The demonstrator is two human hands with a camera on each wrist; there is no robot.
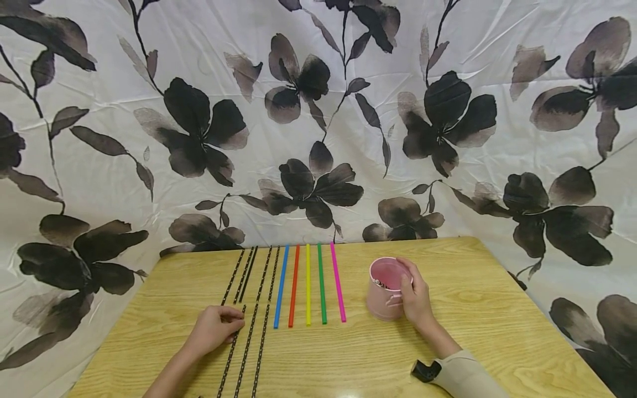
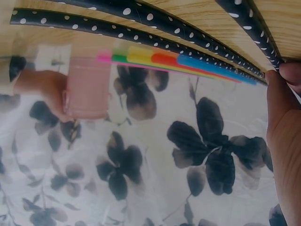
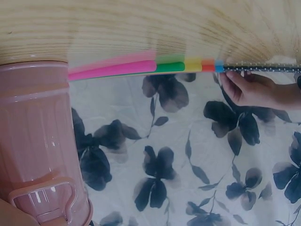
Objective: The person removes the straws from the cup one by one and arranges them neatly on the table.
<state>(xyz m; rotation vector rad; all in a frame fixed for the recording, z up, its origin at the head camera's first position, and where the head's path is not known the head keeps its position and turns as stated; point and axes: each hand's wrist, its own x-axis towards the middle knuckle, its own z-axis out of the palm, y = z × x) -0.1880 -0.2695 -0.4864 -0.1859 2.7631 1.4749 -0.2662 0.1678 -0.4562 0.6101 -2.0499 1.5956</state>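
Observation:
My left hand (image 1: 214, 331) pinches the far end of a black straw with white dots (image 1: 230, 356) between thumb and fingertips, close over the table. In the left wrist view, that straw (image 2: 249, 23) runs up from the thumb and finger. Two more dotted black straws (image 1: 247, 348) lie just to its right, roughly parallel. On the right side, my right hand (image 1: 417, 296) grips a pink bucket (image 1: 380, 304) by its side, thumb near the rim and small handle. Dark, white-specked bits (image 1: 381, 284) show inside the bucket's rim. The right wrist view shows the bucket (image 3: 37, 127) large at the left.
Blue (image 1: 281, 287), red (image 1: 294, 287), yellow (image 1: 308, 287), green (image 1: 322, 287) and magenta straws (image 1: 338, 284) lie in a row mid-table. Several black straws (image 1: 249, 273) lie behind the left hand. A floral cloth (image 1: 318, 110) hangs behind the wooden table (image 1: 497, 309).

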